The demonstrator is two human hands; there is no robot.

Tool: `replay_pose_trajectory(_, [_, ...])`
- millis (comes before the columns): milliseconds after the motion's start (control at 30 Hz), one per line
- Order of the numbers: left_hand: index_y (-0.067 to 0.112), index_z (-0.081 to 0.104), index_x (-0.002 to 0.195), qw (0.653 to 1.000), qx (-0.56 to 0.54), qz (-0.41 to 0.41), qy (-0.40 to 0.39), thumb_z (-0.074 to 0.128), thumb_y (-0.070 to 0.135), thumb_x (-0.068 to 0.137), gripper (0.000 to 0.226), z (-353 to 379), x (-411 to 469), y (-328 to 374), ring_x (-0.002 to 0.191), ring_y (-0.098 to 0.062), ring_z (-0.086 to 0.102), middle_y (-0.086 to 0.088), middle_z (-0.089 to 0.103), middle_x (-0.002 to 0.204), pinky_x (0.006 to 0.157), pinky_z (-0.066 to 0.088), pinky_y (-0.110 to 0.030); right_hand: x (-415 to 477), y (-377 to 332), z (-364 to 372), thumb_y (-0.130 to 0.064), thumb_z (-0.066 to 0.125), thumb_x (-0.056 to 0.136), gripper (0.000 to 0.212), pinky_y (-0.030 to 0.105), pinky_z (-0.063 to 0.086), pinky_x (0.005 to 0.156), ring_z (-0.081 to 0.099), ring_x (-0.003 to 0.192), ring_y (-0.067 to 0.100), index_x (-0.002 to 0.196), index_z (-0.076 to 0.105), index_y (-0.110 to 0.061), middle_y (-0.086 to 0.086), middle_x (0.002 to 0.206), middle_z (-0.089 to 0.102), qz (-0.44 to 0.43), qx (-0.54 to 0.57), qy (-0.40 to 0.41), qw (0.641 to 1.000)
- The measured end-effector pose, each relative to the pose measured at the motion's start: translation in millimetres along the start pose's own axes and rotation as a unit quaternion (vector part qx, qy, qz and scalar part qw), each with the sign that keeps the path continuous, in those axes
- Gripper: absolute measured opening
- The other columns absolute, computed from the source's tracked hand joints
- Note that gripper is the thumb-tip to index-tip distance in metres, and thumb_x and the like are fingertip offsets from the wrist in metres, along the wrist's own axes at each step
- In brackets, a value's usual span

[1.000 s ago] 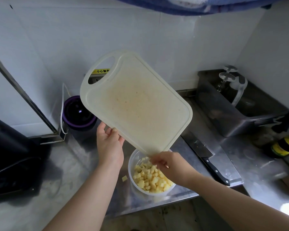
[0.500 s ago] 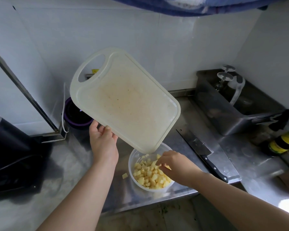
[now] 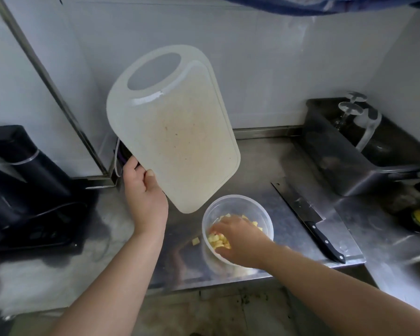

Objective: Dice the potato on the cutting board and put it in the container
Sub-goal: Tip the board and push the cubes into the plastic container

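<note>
My left hand [image 3: 143, 195] grips the lower left edge of the white plastic cutting board [image 3: 175, 141], thumb on its face. The board is bare and held nearly upright above the counter, handle hole at the top. Just below its lower corner stands the clear round container [image 3: 238, 198], filled with yellow diced potato [image 3: 217, 240]. My right hand [image 3: 239, 238] reaches into the container and lies over the dice with fingers extended, slightly blurred. One stray potato cube [image 3: 196, 241] lies on the steel counter left of the container.
A black-handled cleaver [image 3: 308, 219] lies on the counter right of the container. A steel basin [image 3: 349, 166] with glassware sits at the back right. A black appliance [image 3: 22, 190] stands at the left. The counter's front edge [image 3: 228, 281] runs just below the container.
The board has swung up to a steeper, more upright tilt with its handle hole now at the top. My right hand has dropped from the board's lower edge into the container.
</note>
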State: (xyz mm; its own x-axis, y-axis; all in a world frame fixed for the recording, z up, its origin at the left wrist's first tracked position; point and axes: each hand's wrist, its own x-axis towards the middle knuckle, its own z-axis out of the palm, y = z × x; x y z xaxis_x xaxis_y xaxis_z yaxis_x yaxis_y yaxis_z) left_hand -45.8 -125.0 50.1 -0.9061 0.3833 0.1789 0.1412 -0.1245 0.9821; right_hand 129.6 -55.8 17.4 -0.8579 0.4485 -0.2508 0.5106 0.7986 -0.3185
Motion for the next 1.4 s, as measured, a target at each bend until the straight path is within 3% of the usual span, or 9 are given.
replay_pose_trajectory(133, [0.024, 0.046, 0.123, 0.999, 0.031, 0.029, 0.006, 0.034, -0.005, 0.097, 0.041, -9, -3, 2, 0.106, -0.001, 0.06, 0.001, 0.066, 0.117, 0.087, 0.042, -0.009, 12, -12, 27, -0.022, 0.048, 0.097, 0.04, 0.047, 0.027, 0.112, 0.034, 0.133, 0.031, 0.137, 0.052, -0.023, 0.008, 0.141, 0.041, -0.091, -0.203, 0.007, 0.975])
replay_pose_trajectory(300, [0.021, 0.045, 0.127, 0.998, 0.05, 0.042, -0.002, 0.034, -0.004, 0.098, 0.039, -24, -3, -2, 0.105, 0.002, 0.059, 0.004, 0.064, 0.114, 0.085, 0.041, -0.007, 13, 10, 17, -0.011, 0.054, 0.092, 0.042, 0.043, 0.028, 0.109, 0.037, 0.129, 0.03, 0.133, 0.053, -0.019, 0.009, 0.138, 0.042, -0.044, -0.266, 0.023, 0.963])
replay_pose_trajectory(467, [0.029, 0.043, 0.12, 0.997, 0.064, 0.04, 0.004, 0.034, -0.004, 0.098, 0.041, -27, -7, -7, 0.106, 0.0, 0.059, 0.001, 0.063, 0.117, 0.086, 0.042, -0.007, 18, -2, 16, -0.015, 0.064, 0.08, 0.037, 0.038, 0.041, 0.098, 0.048, 0.114, 0.027, 0.117, 0.064, -0.017, 0.006, 0.126, 0.05, -0.051, -0.205, 0.085, 0.974])
replay_pose_trajectory(667, [0.021, 0.045, 0.128, 0.995, 0.094, 0.039, 0.005, 0.034, -0.005, 0.098, 0.041, -37, -8, -7, 0.104, 0.006, 0.057, 0.014, 0.062, 0.11, 0.085, 0.04, -0.005, 50, -29, 56, 0.003, 0.05, 0.091, 0.043, 0.045, 0.05, 0.093, 0.046, 0.125, 0.03, 0.134, 0.046, -0.003, 0.013, 0.138, 0.044, -0.093, -0.155, -0.077, 0.981])
replay_pose_trajectory(867, [0.015, 0.045, 0.132, 0.992, 0.12, 0.038, 0.01, 0.035, -0.003, 0.099, 0.039, -51, -9, -6, 0.106, 0.002, 0.058, 0.01, 0.063, 0.112, 0.09, 0.043, -0.01, 62, -31, 63, -0.019, 0.059, 0.095, 0.03, 0.034, 0.044, 0.072, 0.056, 0.107, 0.028, 0.121, 0.06, -0.005, 0.01, 0.119, 0.056, -0.1, -0.216, -0.109, 0.965])
replay_pose_trajectory(1033, [0.018, 0.045, 0.133, 0.991, 0.134, 0.015, 0.016, 0.036, 0.0, 0.099, 0.039, -56, -10, -12, 0.105, 0.003, 0.058, 0.017, 0.062, 0.109, 0.09, 0.044, -0.014, 60, -27, 61, -0.008, 0.06, 0.091, 0.031, 0.034, 0.046, 0.086, 0.051, 0.111, 0.025, 0.122, 0.056, -0.008, 0.009, 0.122, 0.053, -0.093, -0.195, -0.098, 0.971])
replay_pose_trajectory(1133, [0.015, 0.046, 0.133, 0.99, 0.139, 0.013, 0.016, 0.036, -0.001, 0.098, 0.039, -54, -9, -14, 0.107, -0.004, 0.059, 0.008, 0.064, 0.112, 0.092, 0.045, -0.021, 55, -22, 49, 0.002, 0.058, 0.087, 0.029, 0.032, 0.047, 0.075, 0.056, 0.102, 0.025, 0.114, 0.059, -0.011, 0.006, 0.115, 0.055, -0.113, -0.127, -0.031, 0.985])
replay_pose_trajectory(1267, [0.016, 0.047, 0.132, 0.989, 0.149, 0.009, 0.019, 0.035, -0.003, 0.097, 0.041, -47, -7, -17, 0.103, -0.006, 0.059, 0.009, 0.064, 0.107, 0.089, 0.045, -0.021, 42, 9, 8, 0.0, 0.059, 0.087, 0.009, 0.034, 0.043, 0.055, 0.059, 0.071, 0.031, 0.085, 0.066, -0.006, 0.009, 0.088, 0.06, -0.016, 0.044, 0.199, 0.979])
replay_pose_trajectory(1400, [0.019, 0.049, 0.131, 0.988, 0.152, 0.015, 0.004, 0.035, -0.004, 0.096, 0.044, -37, -9, -17, 0.102, -0.008, 0.059, 0.005, 0.064, 0.109, 0.084, 0.043, -0.018, 20, 46, -21, -0.015, 0.047, 0.099, 0.024, 0.037, 0.042, 0.063, 0.057, 0.075, 0.028, 0.091, 0.067, -0.007, 0.008, 0.082, 0.065, 0.128, 0.041, 0.16, 0.978])
